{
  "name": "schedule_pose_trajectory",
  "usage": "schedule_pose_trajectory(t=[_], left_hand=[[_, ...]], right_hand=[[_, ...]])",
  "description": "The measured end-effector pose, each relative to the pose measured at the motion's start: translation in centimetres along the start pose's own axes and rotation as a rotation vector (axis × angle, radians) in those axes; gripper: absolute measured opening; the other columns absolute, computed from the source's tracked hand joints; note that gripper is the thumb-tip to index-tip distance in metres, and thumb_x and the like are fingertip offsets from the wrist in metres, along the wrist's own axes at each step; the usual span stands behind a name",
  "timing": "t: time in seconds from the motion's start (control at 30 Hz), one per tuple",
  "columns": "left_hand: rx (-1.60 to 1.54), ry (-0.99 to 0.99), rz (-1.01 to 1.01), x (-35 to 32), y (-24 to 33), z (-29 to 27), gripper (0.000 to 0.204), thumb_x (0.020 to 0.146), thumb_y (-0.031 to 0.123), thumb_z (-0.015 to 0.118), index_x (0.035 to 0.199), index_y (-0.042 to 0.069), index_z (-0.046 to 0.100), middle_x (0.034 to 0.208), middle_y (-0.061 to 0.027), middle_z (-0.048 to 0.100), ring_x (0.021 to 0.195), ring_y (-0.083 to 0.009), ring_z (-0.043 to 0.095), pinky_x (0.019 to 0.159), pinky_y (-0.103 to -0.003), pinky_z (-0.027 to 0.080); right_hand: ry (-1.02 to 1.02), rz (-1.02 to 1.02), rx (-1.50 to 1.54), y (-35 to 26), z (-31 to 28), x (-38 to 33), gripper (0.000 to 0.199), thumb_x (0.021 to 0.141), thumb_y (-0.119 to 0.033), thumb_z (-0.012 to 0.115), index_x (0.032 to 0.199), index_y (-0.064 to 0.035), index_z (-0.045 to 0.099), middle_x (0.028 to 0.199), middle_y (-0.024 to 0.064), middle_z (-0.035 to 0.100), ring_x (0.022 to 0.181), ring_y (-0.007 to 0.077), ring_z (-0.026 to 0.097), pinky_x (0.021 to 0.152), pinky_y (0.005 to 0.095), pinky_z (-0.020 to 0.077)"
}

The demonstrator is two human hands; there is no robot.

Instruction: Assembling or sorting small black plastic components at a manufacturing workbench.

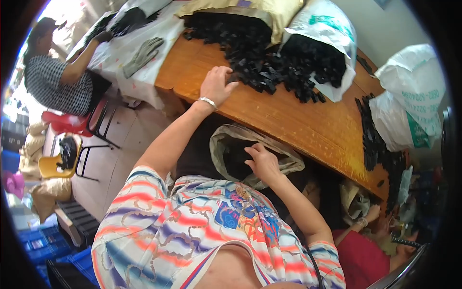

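Note:
My left hand (217, 86) rests at the table's near edge, beside a heap of small black pieces (262, 72). Its thumb stands apart from the fingers, and I see nothing held. Over the mouth of an open beige sack (224, 139) hangs my right hand (263, 164), fingers a little bent and parted from the thumb, with nothing visible in them. The sack sits below the table edge, close to my lap; its inside is dark. The black pieces spill from a tan sack (279, 17) and a white sack (346, 36) lying on the table. Their exact kind is too small to tell.
The brown wooden table (298, 130) runs to the right, bearing more black pieces (370, 139) and white bags (409, 96). A grey glove (143, 57) lies on the white-covered table at left, where a person (60, 79) sits. Another person in red (363, 255) is at right.

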State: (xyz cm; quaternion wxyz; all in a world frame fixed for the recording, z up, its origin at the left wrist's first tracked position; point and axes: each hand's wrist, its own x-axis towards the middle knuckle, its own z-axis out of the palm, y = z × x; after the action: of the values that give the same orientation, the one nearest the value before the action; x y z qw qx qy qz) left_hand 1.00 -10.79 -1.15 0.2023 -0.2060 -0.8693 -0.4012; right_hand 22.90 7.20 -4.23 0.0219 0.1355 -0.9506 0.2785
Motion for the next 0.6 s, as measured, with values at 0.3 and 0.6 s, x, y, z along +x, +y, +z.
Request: schedule_pose_trajectory(t=[0.3, 0.6], left_hand=[[-0.039, -0.111, 0.123, -1.5, 1.8, 1.8, 0.012, 0.084, 0.01, 0.065, 0.091, 0.001, 0.066, 0.089, -0.0152, 0.066, 0.083, -0.0327, 0.065, 0.074, -0.039, 0.053], [-0.101, -0.238, -0.073, -3.7, 6.8, 4.2, 0.018, 0.086, 0.017, 0.065, 0.096, 0.002, 0.065, 0.089, -0.0161, 0.066, 0.085, -0.0346, 0.066, 0.075, -0.042, 0.053]], right_hand=[[0.549, -0.018, -0.135, 7.7, -10.1, 6.9, 0.011, 0.081, -0.006, 0.067, 0.092, -0.0045, 0.07, 0.086, 0.0157, 0.065, 0.08, 0.0353, 0.065, 0.07, 0.0425, 0.0528], [0.462, 0.375, -0.454, 11.3, -11.0, 11.4, 0.021, 0.082, -0.011, 0.073, 0.101, -0.0051, 0.068, 0.099, 0.0144, 0.062, 0.085, 0.0354, 0.065, 0.074, 0.0446, 0.0531]])
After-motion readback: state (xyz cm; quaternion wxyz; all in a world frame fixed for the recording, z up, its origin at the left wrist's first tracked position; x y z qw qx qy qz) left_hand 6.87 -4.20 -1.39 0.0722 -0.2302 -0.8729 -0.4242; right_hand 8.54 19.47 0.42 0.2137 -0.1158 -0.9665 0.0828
